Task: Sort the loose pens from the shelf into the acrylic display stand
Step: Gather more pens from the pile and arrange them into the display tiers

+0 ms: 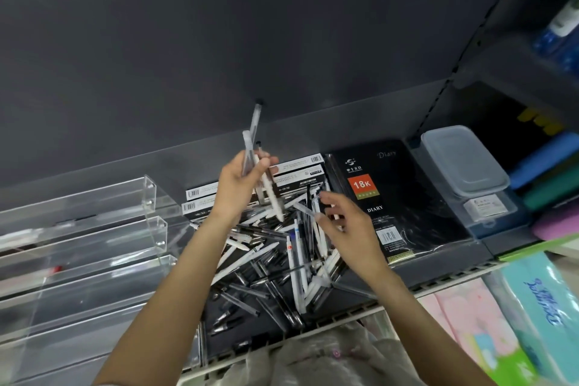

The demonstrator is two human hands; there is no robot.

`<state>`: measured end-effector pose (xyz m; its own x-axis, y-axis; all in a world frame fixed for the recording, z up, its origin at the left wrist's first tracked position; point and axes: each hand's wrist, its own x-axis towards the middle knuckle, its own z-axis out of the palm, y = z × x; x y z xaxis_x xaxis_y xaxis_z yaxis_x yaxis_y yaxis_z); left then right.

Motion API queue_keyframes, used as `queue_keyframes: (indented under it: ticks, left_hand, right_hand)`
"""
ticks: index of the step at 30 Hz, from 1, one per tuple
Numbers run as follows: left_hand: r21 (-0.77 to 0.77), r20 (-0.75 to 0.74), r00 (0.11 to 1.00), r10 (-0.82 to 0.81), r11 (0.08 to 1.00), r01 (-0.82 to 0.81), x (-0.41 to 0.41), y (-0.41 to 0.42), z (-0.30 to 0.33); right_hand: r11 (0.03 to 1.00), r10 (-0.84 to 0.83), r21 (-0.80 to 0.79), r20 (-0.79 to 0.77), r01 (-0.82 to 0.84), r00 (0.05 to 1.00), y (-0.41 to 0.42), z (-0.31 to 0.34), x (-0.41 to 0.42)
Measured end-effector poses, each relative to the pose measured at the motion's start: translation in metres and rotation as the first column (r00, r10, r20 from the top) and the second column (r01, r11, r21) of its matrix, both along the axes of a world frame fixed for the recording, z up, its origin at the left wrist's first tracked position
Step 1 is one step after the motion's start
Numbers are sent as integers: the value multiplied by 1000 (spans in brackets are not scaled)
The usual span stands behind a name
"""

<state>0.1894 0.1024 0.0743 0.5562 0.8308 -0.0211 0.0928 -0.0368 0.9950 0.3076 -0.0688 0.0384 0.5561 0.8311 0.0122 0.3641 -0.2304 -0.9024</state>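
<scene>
A heap of loose pens (275,260), white, clear and black, lies on the dark shelf in the middle. My left hand (241,185) is raised above the heap and grips a small bunch of pens (252,135) that stick up and down out of the fist. My right hand (347,222) hovers over the right side of the heap and pinches one clear pen (305,208) between thumb and fingertips. The tiered acrylic display stand (94,247) sits at the left; its troughs look mostly bare, with something red in a lower one.
Pen boxes (294,171) stand behind the heap. A black diary (385,197) lies to the right, then a lidded plastic container (463,163) and coloured pouches (545,172). The shelf's front rail (438,283) runs below; tissue packs (539,307) sit lower right.
</scene>
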Motion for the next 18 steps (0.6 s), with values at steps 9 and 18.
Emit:
queue_keyframes:
  ticks: [9,18]
  left_hand:
    - [-401,284,937,204,913,-78,11,-52,1]
    - [-507,400,901,165,859,68,4,-87,1]
  right_hand:
    - [974,183,-76,-280,-212,942,9,12,-28]
    - [981,140,-122,-104,-152,985,-8,21,-45]
